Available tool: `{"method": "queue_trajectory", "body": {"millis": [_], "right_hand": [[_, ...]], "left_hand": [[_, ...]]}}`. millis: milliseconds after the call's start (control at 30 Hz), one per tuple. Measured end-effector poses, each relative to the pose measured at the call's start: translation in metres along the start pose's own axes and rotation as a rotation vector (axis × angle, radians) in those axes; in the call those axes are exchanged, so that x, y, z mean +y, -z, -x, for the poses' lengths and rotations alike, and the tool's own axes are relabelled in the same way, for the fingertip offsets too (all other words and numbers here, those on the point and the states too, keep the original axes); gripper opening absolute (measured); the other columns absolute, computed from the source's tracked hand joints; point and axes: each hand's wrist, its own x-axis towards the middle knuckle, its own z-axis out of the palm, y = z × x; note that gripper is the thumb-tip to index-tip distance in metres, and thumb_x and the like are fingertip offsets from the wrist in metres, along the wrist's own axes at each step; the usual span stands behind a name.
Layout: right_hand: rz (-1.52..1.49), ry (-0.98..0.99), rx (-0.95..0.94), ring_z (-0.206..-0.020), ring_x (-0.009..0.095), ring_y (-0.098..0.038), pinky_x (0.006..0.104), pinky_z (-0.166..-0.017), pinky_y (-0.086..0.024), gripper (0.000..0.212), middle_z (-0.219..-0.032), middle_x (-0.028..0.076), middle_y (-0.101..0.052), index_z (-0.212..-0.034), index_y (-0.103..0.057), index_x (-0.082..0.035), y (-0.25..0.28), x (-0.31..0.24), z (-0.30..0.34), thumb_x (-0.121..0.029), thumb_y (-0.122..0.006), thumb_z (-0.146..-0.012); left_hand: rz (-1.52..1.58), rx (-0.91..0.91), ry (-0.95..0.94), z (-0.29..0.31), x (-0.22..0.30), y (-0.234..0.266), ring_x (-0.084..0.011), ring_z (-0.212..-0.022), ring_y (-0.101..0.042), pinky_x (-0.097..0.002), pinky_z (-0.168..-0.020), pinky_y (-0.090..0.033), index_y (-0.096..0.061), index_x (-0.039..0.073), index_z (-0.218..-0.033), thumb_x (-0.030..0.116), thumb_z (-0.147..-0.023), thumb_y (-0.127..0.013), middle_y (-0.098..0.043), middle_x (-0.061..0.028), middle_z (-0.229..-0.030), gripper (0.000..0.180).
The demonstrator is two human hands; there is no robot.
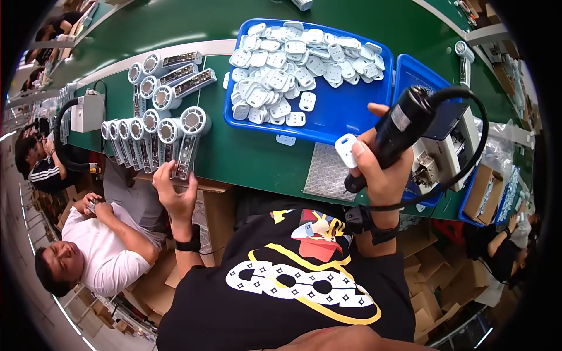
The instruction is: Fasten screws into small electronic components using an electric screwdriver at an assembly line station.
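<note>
My left hand (175, 196) has its thumb and fingers around the lower end of a white handheld fan (188, 143). That fan lies on the green bench with its round head away from me and its handle open, showing the parts inside. Beside it several similar fans (136, 130) lie in a row. My right hand (383, 167) is closed around a black electric screwdriver (404, 120), its tip pointing down toward me. The same hand pinches a small white plastic plate (346, 150) with tiny holes.
A blue tray (351, 111) holds a heap of white plates. Bubble wrap (328, 169) lies before it. A screw feeder box (451, 146) and the screwdriver's cable (485, 126) are on the right. More fans (170, 79) lie at the back left. A co-worker (111, 245) sits at left.
</note>
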Motion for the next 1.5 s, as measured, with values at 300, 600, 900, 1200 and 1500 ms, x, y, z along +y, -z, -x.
{"method": "queue_trajectory", "body": {"millis": [300, 600, 900, 1200, 1500], "right_hand": [[-0.165, -0.135, 0.201, -0.053, 0.009, -0.053, 0.0214, -0.050, -0.040, 0.062, -0.072, 0.005, -0.061, -0.137, -0.043, 0.004, 0.029, 0.012, 0.073, -0.009, -0.071, -0.083], [-0.241, -0.078, 0.278, -0.066, 0.008, -0.060, 0.0227, -0.061, -0.047, 0.063, -0.077, 0.004, -0.064, -0.138, -0.040, 0.005, 0.038, 0.014, 0.108, -0.001, -0.074, -0.085], [0.016, -0.128, 0.269, -0.064, 0.008, -0.055, 0.0213, -0.062, -0.044, 0.055, -0.073, 0.002, -0.060, -0.131, -0.047, 0.002, 0.038, 0.019, 0.104, -0.004, -0.075, -0.084], [0.174, 0.112, 0.301, -0.065, 0.011, -0.058, 0.0274, -0.064, -0.049, 0.052, -0.074, 0.003, -0.060, -0.127, -0.046, -0.002, 0.065, 0.019, 0.083, -0.009, -0.077, -0.086], [0.117, 0.585, 0.724, -0.052, 0.016, -0.050, 0.0361, -0.055, -0.049, 0.038, -0.071, 0.007, -0.056, -0.123, -0.042, -0.009, 0.103, -0.005, 0.022, -0.019, -0.061, -0.091]], "left_hand": [[1.434, -0.136, 0.119, -0.066, 0.137, -0.025, -0.0250, -0.078, -0.061, -0.0357, -0.067, -0.051, -0.040, 0.006, -0.101, 0.009, -0.077, -0.083, -0.060, -0.0157, -0.099, 0.049], [1.345, 0.032, -0.553, -0.091, 0.235, -0.057, -0.0221, -0.068, -0.057, -0.0318, -0.056, -0.044, -0.038, 0.008, -0.124, 0.052, -0.077, -0.081, -0.054, -0.0130, -0.091, 0.078], [1.504, -0.113, -0.490, -0.066, 0.271, -0.096, -0.0246, -0.063, -0.060, -0.0369, -0.056, -0.048, -0.036, 0.006, -0.133, 0.066, -0.087, -0.064, -0.063, -0.0150, -0.091, 0.080], [1.681, -0.384, -0.502, -0.067, 0.269, -0.101, -0.0257, -0.062, -0.063, -0.0375, -0.056, -0.050, -0.042, 0.002, -0.125, 0.023, -0.093, -0.055, -0.065, -0.0157, -0.084, 0.041], [1.659, -0.421, -0.521, -0.063, 0.270, -0.099, -0.0261, -0.061, -0.064, -0.0361, -0.054, -0.051, -0.047, -0.002, -0.116, 0.020, -0.094, -0.052, -0.065, -0.0149, -0.084, 0.032]]}}
